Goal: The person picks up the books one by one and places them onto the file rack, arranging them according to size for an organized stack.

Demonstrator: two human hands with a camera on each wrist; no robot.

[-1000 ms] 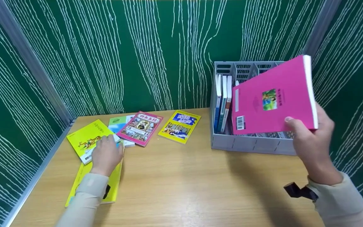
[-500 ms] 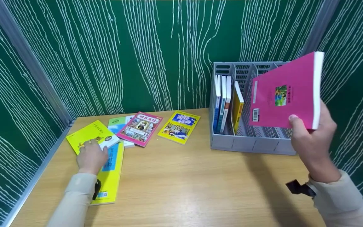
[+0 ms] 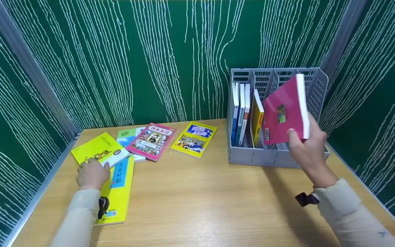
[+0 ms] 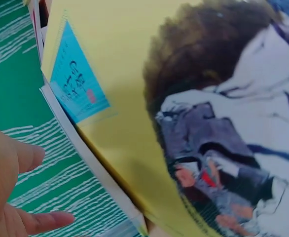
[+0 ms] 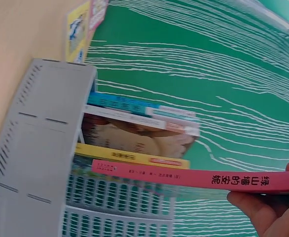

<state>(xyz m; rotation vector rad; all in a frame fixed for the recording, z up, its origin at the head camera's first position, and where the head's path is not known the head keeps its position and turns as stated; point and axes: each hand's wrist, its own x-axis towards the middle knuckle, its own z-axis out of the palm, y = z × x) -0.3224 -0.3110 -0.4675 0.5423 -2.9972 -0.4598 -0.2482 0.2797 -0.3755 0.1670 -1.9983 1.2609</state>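
Well, the pink book [image 3: 283, 116]: held up at three o'clock in the head view, tilted, its lower end over the grey rack [image 3: 269, 157], just beside the yellow book [image 3: 258, 118] in the rack; how deep it reaches, or over which slot, cannot be told.
Pink book's handling: probably light to moderate, its paper block fairly firm but able to flex; the shiny cover may slip a little, and its corners could crease.
Pink book's hold: best pinched across both covers near a corner, so the pages stay together.
Right hand [image 3: 307, 151]: grips the book near its five o'clock corner, thumb on the pink cover, the other fingers behind.
Left hand [image 3: 92, 174]: at eight o'clock, fingers loosely apart over the animal-cover book [image 3: 94, 147]; no grip shows, and firm contact cannot be told.
Grey rack: slim pale-edged books [image 3: 246, 113] stand in its nine o'clock compartment, the yellow book upright in the next; the three o'clock side is partly hidden.
Worktop [image 3: 183, 199]: the animal-cover book overlaps the blue-label book [image 3: 118, 202] at that one's twelve o'clock end; the pink comic [image 3: 153, 140] lies partly over a green-and-blue book [image 3: 125, 137], with a yellow comic [image 3: 194, 139] just beside at three o'clock.
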